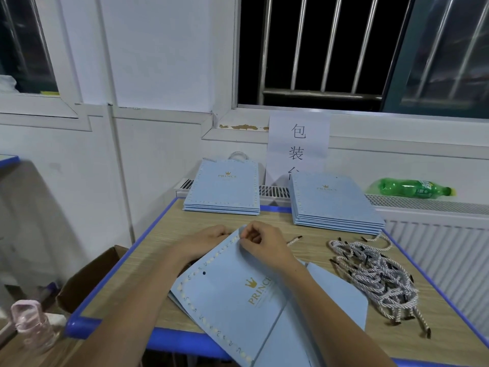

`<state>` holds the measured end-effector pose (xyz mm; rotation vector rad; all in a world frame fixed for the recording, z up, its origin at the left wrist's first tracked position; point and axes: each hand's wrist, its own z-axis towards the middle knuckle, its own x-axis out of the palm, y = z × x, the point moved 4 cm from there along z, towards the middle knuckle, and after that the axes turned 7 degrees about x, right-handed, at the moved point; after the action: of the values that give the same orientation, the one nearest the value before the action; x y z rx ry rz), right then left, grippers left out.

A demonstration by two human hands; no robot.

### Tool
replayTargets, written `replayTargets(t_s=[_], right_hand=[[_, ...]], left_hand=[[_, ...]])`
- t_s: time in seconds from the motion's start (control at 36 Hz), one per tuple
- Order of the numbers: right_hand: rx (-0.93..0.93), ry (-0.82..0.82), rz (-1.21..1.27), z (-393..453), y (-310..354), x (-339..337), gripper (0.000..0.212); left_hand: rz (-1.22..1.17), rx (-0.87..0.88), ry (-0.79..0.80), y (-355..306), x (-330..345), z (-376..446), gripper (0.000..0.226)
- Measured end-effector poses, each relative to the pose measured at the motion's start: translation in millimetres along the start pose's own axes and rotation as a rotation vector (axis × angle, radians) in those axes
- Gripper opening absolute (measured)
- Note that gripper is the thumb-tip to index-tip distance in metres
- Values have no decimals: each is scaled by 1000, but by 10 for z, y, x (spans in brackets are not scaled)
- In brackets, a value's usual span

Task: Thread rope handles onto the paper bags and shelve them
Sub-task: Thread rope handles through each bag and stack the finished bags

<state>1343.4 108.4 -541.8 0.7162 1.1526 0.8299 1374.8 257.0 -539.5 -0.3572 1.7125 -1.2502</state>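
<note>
I see the right hand (pixel 260 243) pinching at the far top edge of the blue paper bag (pixel 232 295), which lies flat near me, long axis running near-left to far-right. The left hand (pixel 203 241) grips that edge just beside it. A rope end (pixel 294 240) lies just right of the pinch.

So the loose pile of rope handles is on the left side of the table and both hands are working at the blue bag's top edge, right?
Not quite. The head view shows the pile of rope handles on the right side of the table, not the left. The rest holds: both the left hand and right hand are at the blue bag's top edge.
</note>
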Motion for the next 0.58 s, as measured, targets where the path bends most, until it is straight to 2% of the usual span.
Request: replayTargets(t_s=[0.06,0.17,0.31,0.39,0.58], right_hand=[[-4,22,-32,-7,-1,10,28],[-5,33,-63,-9,-13,29,29],[-4,23,-54,-15,-10,20,27],[34,23,43,-13,-50,7,26],[116,79,380,-17,-5,-112,17]], left_hand=[[3,21,-77,56,-22,15,56],[-76,62,-177,104,-28,51,20],[-276,53,-126,55,11,16,18],[-359,22,-101,56,17,1,22],[-241,73,-98,128,-34,23,23]])
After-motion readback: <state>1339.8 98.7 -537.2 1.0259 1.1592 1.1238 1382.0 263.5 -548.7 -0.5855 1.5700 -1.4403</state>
